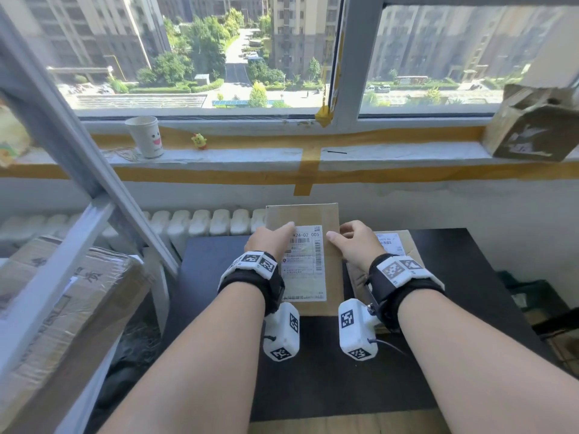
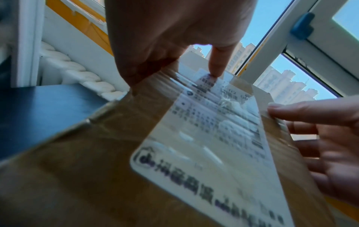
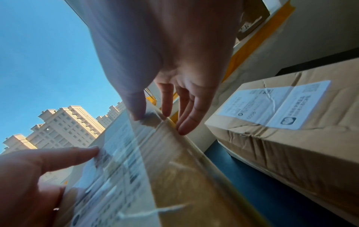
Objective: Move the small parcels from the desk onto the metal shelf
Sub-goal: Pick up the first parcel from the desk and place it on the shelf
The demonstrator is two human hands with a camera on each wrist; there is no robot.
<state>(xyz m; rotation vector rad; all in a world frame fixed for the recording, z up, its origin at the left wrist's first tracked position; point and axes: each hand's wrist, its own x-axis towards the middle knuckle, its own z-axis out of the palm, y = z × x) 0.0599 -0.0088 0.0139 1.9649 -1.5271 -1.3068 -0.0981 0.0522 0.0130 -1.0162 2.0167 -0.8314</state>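
On the left, the metal shelf (image 1: 62,170), grey uprights slanting across the head view. Below and ahead, the dark bench (image 1: 216,261).

Over the far part of that bench, seemingly raised and reaching out past its back edge: a flat brown cardboard parcel (image 1: 302,214), bound in clear tape, with a white shipping label (image 1: 305,267) on top. Just beside it to the right, lying on the bench, a second parcel (image 1: 404,242), creased, also labelled, untouched.

Probably light, going by the flat shape and the easy two-handed hold. Probably stiff enough across the broad faces not to sag, though softer at the corners. Slick where taped: glossy film over the top and the long edges, so little friction for bare skin. Best taken at the two long sides near the middle, as here, with some support underneath for the swing leftward to the shelf. Worth keeping level, to avoid a slide out of the grip.

Left hand (image 1: 269,242) clamped on the parcel's left side, thumb pressed onto the label, fingers down over the edge. Right hand (image 1: 357,242) gripping the right side, thumb on the taped top, fingers laid down along the edge. Underside hidden, so reach of the fingers beneath impossible to tell.
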